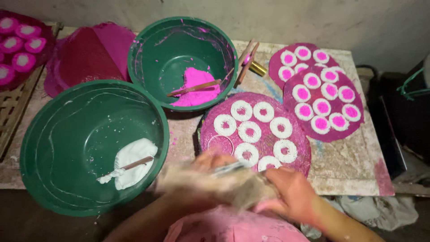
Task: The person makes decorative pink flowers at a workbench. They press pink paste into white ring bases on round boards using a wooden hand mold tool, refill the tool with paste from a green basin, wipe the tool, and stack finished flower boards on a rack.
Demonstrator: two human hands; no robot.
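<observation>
Both my hands meet at the table's near edge around a pale cloth bag [233, 186], blurred by motion. My left hand [197, 172] grips its left part, and my right hand [291, 190], stained pink, grips its right end. A thin metal-looking tip [228, 168] shows at the top of the bag. Just beyond my hands lies a round magenta mat [304, 154] covered with several white paste rings [249, 131]. One faint ring outline [220, 144] sits on its near left part.
A large green bowl [53, 134] at the left holds white paste [134, 161] and a stick. A second green bowl [152, 54] behind it holds pink paste [197, 87] and a stick. Two mats [354, 127] of pink-centred rings lie at the right, and more pink pieces [18, 45] sit far left.
</observation>
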